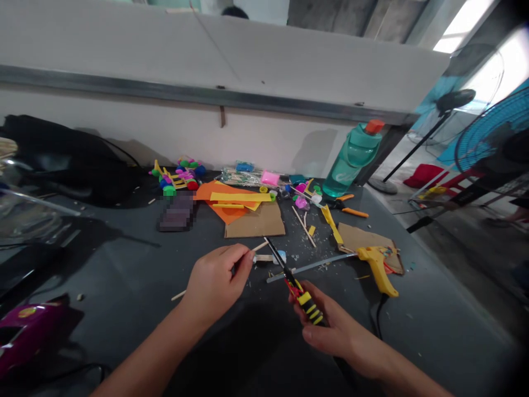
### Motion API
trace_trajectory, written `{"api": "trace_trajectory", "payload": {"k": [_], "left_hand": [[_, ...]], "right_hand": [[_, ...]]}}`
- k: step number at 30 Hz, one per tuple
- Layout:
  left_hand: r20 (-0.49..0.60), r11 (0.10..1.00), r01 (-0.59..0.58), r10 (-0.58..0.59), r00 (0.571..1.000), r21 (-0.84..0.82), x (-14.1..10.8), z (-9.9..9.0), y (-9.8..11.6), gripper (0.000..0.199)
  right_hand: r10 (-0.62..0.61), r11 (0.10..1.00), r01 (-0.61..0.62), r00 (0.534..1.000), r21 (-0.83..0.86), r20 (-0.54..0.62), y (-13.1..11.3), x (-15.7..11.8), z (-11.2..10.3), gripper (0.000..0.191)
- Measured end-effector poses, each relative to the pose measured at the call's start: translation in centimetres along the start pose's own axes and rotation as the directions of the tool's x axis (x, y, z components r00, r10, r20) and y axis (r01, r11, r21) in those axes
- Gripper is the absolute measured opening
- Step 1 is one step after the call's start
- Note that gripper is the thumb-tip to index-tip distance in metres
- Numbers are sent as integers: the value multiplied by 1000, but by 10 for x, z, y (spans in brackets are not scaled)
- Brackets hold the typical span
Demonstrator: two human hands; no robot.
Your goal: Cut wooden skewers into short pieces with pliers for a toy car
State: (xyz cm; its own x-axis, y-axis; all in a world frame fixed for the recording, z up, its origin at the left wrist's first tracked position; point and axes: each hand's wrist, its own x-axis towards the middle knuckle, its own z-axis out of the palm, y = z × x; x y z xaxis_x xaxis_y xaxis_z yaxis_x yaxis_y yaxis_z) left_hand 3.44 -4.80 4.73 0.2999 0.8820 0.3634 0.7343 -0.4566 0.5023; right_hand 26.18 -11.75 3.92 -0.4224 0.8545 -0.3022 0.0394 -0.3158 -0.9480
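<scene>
My left hand [217,281] is closed in a pinch on a thin wooden stick [260,246], which runs through the fist and sticks out on both sides. My right hand [330,322] is wrapped round long-nose pliers [306,302] with black, yellow and red handles. Their slim dark tip meets the far end of the stick; whether the jaws are closed on it is too small to tell. Just beyond the hands lies a short flat wooden piece [264,257] with a pale blue blob [280,257] at one end.
A yellow glue gun [377,267] lies right, near a metal ruler-like strip [318,267] and cardboard [363,240]. Orange paper [231,212], coloured clay models [177,179], orange-handled pliers [351,207] and a teal bottle [351,160] line the back. A purple object [33,333] stands left.
</scene>
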Motion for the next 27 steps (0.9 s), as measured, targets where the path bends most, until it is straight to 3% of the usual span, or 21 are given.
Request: {"api": "trace_trajectory", "payload": {"k": [10,27], "left_hand": [[-1,996,-54,54,999,68,-1,1,2,25],[-18,990,-81,83,996,117,-5,5,7,27]], "right_hand": [[38,997,-37,999,70,-18,1,0,4,60],[9,1000,-9,1000,20,0,-3,4,7,48]]}}
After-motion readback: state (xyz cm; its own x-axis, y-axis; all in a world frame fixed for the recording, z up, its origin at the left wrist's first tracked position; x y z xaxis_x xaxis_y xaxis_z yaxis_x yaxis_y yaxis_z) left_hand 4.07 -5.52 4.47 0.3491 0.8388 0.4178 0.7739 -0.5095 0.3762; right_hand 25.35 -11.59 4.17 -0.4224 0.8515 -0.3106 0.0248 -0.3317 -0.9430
